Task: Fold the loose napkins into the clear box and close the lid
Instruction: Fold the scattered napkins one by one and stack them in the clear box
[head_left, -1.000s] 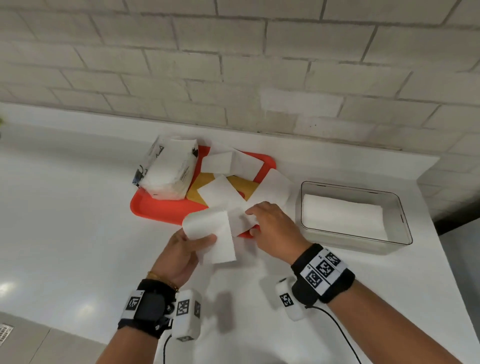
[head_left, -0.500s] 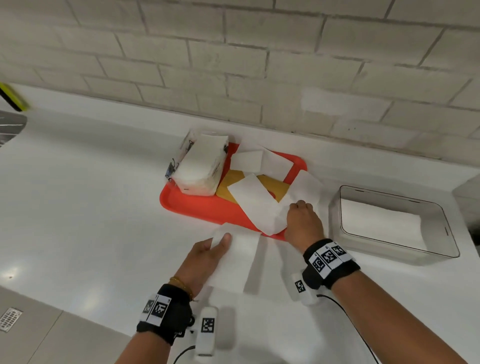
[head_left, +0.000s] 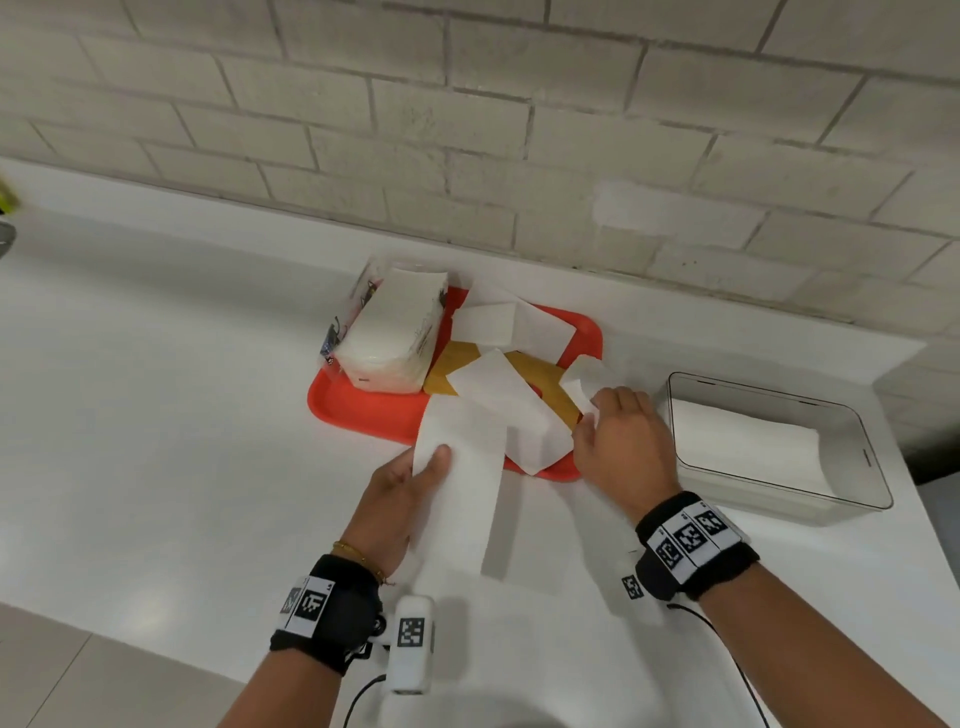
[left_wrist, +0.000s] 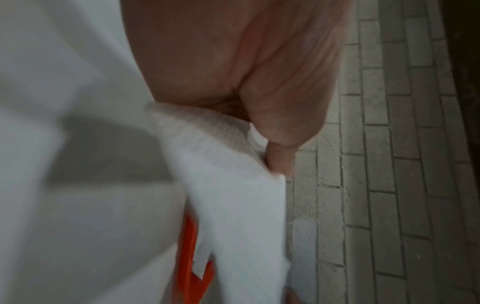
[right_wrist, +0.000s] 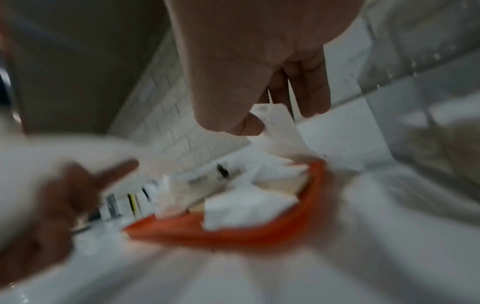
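Observation:
My left hand (head_left: 410, 478) pinches a long folded white napkin (head_left: 462, 488) by its upper left corner, thumb on top; the strip hangs over the counter in front of the red tray (head_left: 363, 410). The left wrist view shows the same napkin (left_wrist: 233, 195) held between thumb and fingers. My right hand (head_left: 618, 441) pinches the corner of another loose napkin (head_left: 584, 379) at the tray's right end; the right wrist view shows that napkin (right_wrist: 278, 123) lifted between thumb and fingers. More loose napkins (head_left: 498, 395) lie on the tray. The clear box (head_left: 779, 447) stands open at the right with folded napkins inside.
A wrapped pack of napkins (head_left: 389, 332) sits on the tray's left end. A yellow sheet (head_left: 540, 374) lies under the loose napkins. The brick wall (head_left: 467, 130) runs behind the white counter (head_left: 156, 389). No lid shows in view.
My left hand has lowered its napkin from a rolled bundle into a long flat strip. My right hand let go of it, moved right along the tray and picked up another napkin's corner.

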